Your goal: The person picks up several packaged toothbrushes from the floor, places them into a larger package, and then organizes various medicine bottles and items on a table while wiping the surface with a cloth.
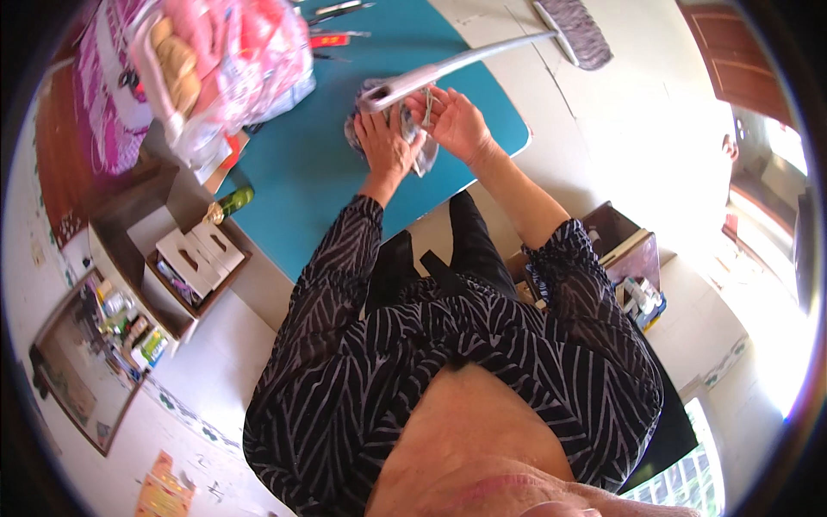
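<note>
On the blue tabletop (345, 185) lies a crumpled greyish bundle (425, 158), soft and partly see-through at its edge; its exact kind I cannot make out. My left hand (388, 146) presses over it with the fingers spread across its top and holds it. Just to the right, my right hand (461, 127) is turned palm up with curled fingers, and a thin pale string (428, 105) runs across them. Above both hands passes the light grey handle (457, 65) of a mop, whose near end hides part of the bundle.
The mop's fluffy grey head (581, 39) is at the far right. At the table's far left stands a pink plastic bag (245, 52) of stuff, with pens and a red tool (329, 40) beside it. Open drawers (142, 233) flank the left; a green bottle (234, 201) lies by the table edge.
</note>
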`<state>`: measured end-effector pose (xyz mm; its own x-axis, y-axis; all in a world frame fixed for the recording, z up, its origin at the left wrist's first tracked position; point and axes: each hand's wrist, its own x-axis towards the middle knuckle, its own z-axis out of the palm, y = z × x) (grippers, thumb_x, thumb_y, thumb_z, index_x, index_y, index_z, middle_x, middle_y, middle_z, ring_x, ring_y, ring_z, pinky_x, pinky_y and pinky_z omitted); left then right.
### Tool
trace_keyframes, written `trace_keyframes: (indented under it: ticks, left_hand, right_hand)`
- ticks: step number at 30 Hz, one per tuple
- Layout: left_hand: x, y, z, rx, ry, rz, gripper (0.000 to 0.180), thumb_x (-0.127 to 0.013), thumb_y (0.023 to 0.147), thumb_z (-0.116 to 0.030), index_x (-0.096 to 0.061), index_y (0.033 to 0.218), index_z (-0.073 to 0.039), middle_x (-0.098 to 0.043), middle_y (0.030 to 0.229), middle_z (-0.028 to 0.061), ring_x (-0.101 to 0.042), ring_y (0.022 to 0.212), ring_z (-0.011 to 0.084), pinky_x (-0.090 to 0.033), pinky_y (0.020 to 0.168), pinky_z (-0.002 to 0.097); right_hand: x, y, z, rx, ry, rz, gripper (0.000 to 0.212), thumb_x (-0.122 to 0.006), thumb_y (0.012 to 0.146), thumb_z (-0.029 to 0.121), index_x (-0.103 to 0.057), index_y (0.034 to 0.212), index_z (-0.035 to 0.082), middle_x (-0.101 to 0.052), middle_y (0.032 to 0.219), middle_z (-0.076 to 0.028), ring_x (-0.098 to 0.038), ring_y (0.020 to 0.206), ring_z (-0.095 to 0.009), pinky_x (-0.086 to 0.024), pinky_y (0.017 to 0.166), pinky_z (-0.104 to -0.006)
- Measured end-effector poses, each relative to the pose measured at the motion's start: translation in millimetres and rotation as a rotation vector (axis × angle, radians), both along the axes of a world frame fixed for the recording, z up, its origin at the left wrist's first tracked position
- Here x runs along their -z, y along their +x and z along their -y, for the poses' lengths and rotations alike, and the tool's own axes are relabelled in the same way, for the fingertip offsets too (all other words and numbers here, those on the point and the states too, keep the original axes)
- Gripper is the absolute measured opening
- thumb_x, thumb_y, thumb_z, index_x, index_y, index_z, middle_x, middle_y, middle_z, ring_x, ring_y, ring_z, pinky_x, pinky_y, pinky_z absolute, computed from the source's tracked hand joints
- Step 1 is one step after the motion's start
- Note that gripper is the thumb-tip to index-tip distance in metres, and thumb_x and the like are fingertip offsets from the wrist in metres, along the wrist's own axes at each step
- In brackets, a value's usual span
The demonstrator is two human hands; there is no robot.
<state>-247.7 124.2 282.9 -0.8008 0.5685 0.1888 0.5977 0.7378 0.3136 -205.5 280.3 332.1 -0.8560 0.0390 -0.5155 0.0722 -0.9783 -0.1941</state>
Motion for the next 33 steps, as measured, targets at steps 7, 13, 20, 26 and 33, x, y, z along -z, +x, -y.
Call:
trace_keyframes:
  ticks: [7,13,20,26,33]
  left_hand:
    - [-1.6,-51.4,-68.5,0.077,0.073,-0.130,0.075,-0.067,0.079,-0.051,-0.049,0.138,-0.008,-0.034,0.144,0.0285,-0.033,0.131,0.0492,-0.031,0.107,0.0595]
    - [-2.3,-3.5,-74.1,0.160,0.009,0.016,0.080,-0.064,0.081,-0.051,-0.040,0.145,-0.010,-0.028,0.147,0.0281,-0.023,0.137,0.0476,-0.017,0.109,0.0638]
    - [-12.6,56.8,-89.0,0.441,0.038,0.086,0.064,-0.073,0.076,-0.044,-0.055,0.134,-0.024,-0.039,0.147,0.0100,-0.026,0.140,0.0352,-0.020,0.110,0.0559]
    - [17.3,82.7,56.1,0.618,0.210,0.040,0.064,-0.080,0.067,-0.032,-0.055,0.125,-0.022,-0.044,0.142,0.0092,-0.038,0.133,0.0334,-0.030,0.106,0.0507]
    - [21.3,109.1,209.3,0.452,0.053,0.048,0.087,-0.086,0.061,-0.034,-0.044,0.136,-0.021,-0.028,0.150,0.0125,-0.027,0.140,0.0365,-0.025,0.111,0.0538]
  right_hand:
    - [-21.7,78.8,-43.4,0.081,0.076,0.013,0.034,-0.041,0.101,0.014,-0.047,0.131,0.001,-0.057,0.131,-0.018,-0.058,0.117,-0.030,-0.049,0.100,-0.0401]
    - [-33.5,121.6,-58.8,0.225,0.231,0.027,0.031,-0.040,0.100,0.006,-0.046,0.130,0.002,-0.058,0.127,-0.018,-0.060,0.112,-0.028,-0.049,0.098,-0.0390]
    - [-31.3,173.4,-41.5,0.331,0.362,0.089,0.036,-0.046,0.099,0.005,-0.045,0.134,-0.001,-0.057,0.127,-0.018,-0.060,0.108,-0.024,-0.049,0.092,-0.0339]
    - [-7.2,217.8,36.8,0.346,0.362,0.196,0.037,-0.047,0.097,0.003,-0.045,0.135,0.002,-0.057,0.127,-0.016,-0.059,0.099,-0.022,-0.048,0.086,-0.0324]
    - [20.1,246.8,113.3,0.166,0.256,0.165,0.034,-0.050,0.096,0.005,-0.048,0.130,0.007,-0.060,0.124,-0.011,-0.060,0.097,-0.019,-0.050,0.081,-0.0318]
